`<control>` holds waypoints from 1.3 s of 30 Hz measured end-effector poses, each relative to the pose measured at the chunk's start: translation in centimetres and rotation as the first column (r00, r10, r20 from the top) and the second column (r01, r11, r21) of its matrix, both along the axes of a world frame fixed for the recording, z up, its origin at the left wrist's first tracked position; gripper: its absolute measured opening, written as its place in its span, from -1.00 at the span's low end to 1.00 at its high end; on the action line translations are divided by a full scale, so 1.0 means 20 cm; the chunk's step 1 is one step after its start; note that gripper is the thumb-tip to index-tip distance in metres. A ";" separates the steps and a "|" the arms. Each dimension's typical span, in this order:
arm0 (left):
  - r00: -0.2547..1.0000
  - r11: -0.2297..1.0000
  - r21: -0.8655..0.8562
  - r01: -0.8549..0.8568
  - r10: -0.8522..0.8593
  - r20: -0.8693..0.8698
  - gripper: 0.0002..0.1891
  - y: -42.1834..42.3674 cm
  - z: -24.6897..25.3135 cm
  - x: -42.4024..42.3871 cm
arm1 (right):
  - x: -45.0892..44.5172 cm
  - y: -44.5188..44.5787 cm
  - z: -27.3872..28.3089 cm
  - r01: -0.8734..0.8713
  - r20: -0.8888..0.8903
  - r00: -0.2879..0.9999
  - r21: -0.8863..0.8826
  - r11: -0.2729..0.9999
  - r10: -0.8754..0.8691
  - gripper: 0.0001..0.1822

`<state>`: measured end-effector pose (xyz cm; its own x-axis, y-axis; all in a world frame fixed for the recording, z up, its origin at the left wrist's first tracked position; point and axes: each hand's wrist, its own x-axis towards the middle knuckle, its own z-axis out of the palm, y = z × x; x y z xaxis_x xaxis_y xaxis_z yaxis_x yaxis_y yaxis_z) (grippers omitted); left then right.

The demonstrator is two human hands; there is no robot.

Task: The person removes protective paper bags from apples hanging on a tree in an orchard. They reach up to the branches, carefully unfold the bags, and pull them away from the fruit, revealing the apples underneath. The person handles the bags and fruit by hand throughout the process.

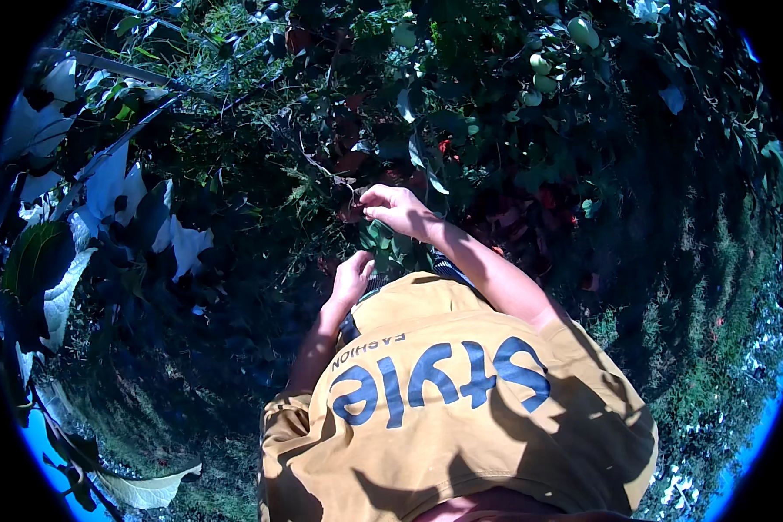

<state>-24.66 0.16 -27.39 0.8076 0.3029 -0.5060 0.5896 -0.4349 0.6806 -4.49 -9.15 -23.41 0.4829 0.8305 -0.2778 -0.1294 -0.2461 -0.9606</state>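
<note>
My right hand (pixel 398 210) is stretched out in front of my body, its thumb and fingers bent close together beside a thin twig (pixel 326 171) and dark reddish leaves; whether it pinches anything is too small to tell. Lower and to the left, my left hand (pixel 353 277) is half curled near my waist, next to a clump of green leaves (pixel 382 241). What lies inside its fingers is hidden. The leaves sit between the two hands, just beyond the hem of a yellow shirt (pixel 457 417).
Pale green fruits, seemingly apples (pixel 543 83), hang among leaves at the upper right. Large pale leaves (pixel 186 245) and a branch (pixel 114 65) reach in from the left. Reddish leaves (pixel 512 218) lie right of my right forearm, and grass (pixel 711 365) spreads at the right.
</note>
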 end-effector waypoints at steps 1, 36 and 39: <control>1.000 0.995 0.102 -0.013 0.013 0.005 -0.85 0.00 0.04 0.05 | 0.00 0.02 -0.07 0.033 0.008 0.999 -0.045 0.998 -0.033 -0.71; 0.929 0.755 -0.541 -0.371 0.305 -0.211 -0.55 0.88 -1.26 -0.33 | 0.04 -0.41 -1.05 0.047 0.243 0.789 -0.940 0.338 0.565 -0.67; 0.937 0.859 -0.374 -0.349 0.313 -0.154 -0.68 0.97 -1.40 -0.40 | 0.17 -0.48 -0.96 0.079 0.115 0.978 -0.976 0.201 0.173 -0.66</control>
